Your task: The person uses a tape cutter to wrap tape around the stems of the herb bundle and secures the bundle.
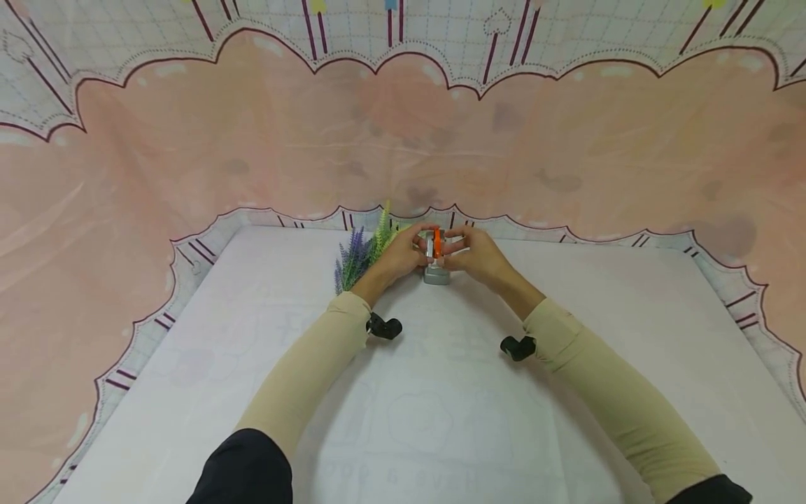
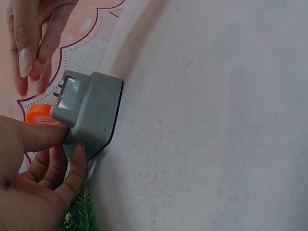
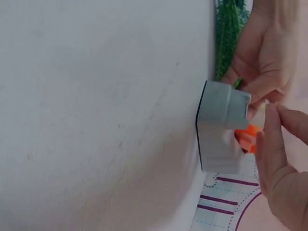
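A grey tape dispenser (image 1: 436, 273) with an orange wheel (image 1: 437, 243) stands at the far part of the white table, between both hands. My left hand (image 1: 403, 253) comes from its left side. In the left wrist view its thumb (image 2: 41, 136) and fingers pinch the side of the dispenser (image 2: 98, 108), close to the orange wheel (image 2: 38, 113). From the right, my right hand (image 1: 481, 259) reaches in with fingers spread and extended, fingertips right by the wheel. The right wrist view has the right hand (image 3: 284, 178) beside the orange wheel (image 3: 248, 138).
Purple flower sprigs (image 1: 354, 260) and yellow-green sprigs (image 1: 383, 234) lie just left of the left hand. A white cover (image 1: 428, 420) spreads over the table, with a patterned pink cloth (image 1: 403, 147) beyond its far edge. Black wrist cameras (image 1: 384, 327) jut from both sleeves.
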Demonstrator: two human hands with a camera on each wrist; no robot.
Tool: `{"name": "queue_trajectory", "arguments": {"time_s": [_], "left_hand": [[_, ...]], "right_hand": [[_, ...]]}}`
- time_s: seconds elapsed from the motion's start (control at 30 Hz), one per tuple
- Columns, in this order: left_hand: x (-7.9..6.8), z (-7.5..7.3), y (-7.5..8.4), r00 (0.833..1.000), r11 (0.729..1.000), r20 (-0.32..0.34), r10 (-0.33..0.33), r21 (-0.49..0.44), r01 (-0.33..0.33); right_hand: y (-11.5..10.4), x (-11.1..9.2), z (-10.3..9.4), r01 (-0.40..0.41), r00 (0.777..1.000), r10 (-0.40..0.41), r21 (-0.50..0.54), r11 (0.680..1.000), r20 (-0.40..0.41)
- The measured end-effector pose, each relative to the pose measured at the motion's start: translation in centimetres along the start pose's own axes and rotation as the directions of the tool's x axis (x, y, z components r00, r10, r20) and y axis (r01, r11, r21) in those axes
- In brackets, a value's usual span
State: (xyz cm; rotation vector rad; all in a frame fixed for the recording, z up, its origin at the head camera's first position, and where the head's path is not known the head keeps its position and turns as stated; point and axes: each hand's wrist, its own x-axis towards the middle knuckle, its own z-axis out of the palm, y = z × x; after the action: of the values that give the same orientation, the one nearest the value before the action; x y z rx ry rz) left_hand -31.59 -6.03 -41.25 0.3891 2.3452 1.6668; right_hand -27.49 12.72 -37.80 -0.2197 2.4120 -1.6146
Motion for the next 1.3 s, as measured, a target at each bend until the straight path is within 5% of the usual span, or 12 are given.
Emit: {"name": "queue_trajectory", "arguments": {"time_s": [0.4,1.3], "left_hand": [[0.1,0.0,-0.3,1.000,1.000,0.004,0.014,0.012,-0.014],[0.0,-0.2,-0.2,0.999,0.996,0.030,0.040,0.085,-0.042]], "right_hand": [[0.0,-0.2,-0.1,-0.141,0.987,0.121,0.209,0.968,0.108],[0.9,-1.2,0.4,-0.142,0.989,0.125,0.245,0.959,0.084]]}}
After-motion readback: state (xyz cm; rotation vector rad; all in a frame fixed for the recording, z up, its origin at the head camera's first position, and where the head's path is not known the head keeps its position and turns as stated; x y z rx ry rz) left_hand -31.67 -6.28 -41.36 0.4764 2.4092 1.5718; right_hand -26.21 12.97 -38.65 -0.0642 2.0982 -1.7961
